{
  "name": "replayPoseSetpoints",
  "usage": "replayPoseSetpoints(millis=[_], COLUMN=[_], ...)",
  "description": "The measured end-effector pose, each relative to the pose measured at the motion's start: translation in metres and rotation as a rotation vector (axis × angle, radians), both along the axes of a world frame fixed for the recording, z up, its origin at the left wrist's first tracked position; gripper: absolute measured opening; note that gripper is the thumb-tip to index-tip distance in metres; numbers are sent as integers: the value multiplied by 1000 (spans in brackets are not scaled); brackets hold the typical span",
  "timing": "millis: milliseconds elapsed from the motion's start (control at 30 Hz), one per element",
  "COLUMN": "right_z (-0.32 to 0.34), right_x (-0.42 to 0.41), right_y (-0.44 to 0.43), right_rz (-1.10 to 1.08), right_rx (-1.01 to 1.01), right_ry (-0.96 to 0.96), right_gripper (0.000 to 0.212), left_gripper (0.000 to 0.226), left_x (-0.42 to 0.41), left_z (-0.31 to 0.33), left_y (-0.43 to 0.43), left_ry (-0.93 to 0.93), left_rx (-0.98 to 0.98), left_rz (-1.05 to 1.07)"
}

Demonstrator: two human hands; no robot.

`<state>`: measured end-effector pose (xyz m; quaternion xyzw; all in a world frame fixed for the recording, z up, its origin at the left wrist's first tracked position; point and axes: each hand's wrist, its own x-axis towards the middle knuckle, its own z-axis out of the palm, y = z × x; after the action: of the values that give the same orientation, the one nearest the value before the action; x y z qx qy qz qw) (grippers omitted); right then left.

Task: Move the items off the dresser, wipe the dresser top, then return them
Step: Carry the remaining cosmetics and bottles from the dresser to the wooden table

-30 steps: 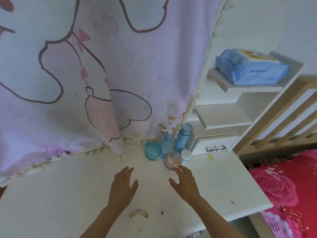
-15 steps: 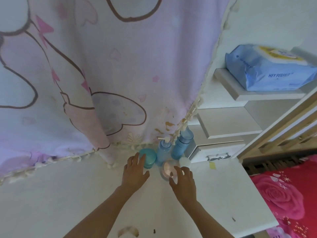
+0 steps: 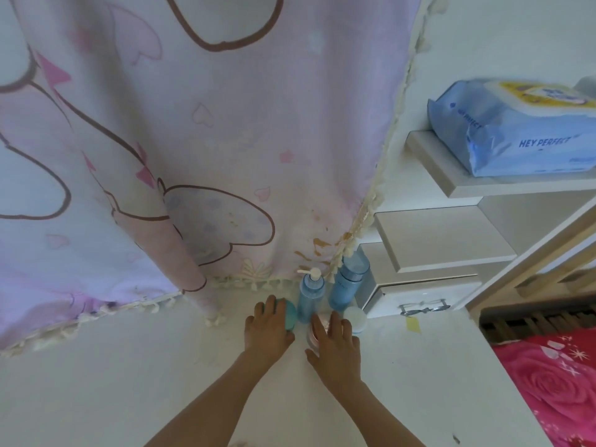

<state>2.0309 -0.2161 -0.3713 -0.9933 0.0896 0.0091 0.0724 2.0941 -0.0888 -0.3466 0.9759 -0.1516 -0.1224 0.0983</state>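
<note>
White dresser [image 3: 129, 382] top; pink curtain [image 3: 193, 156] hangs along its back edge, red bed [image 3: 554, 391] off its right edge. Bottles [image 3: 310, 298] stand at the back edge. We note left hand [image 3: 267, 327] curled over teal jar [image 3: 290, 314], thumb on its near side; right hand [image 3: 335, 343] grips pink jar [image 3: 313, 333], fingers slightly spread. Half a second ago both hands were just short of the jars

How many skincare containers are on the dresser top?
5: a teal jar gripped by the left hand, a pink jar under the right hand, a pump bottle and a capped blue bottle behind them, a small white-lidded jar at right. The curtain may hide more.
</note>
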Motion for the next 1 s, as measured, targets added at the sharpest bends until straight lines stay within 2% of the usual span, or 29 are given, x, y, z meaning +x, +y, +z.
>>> replayPoseSetpoints(millis=[200, 333, 467, 633, 867, 1000], right_z=[-7, -10, -17, -33, -23, -4], right_x=[11, 5, -20, -49, -49, -45], right_y=[-4, -9, -14, -14, -16, -22], right_rz=[-7, 73, 152, 94, 77, 140], right_rx=[-6, -21, 62, 345, 579, 671], right_ry=[-73, -133, -210, -195, -137, -232], right_gripper=[73, 59, 67, 78, 71, 78], left_gripper=[64, 64, 64, 63, 63, 64], left_x=[-16, -30, -44, -58, -63, -71], left_z=[-11, -15, -20, -24, -18, -7], left_y=[7, 16, 26, 32, 35, 43], left_ry=[29, 23, 38, 54, 54, -34], left_rx=[-72, -111, -155, -255, -350, -439], left_rz=[33, 39, 58, 78, 99, 189])
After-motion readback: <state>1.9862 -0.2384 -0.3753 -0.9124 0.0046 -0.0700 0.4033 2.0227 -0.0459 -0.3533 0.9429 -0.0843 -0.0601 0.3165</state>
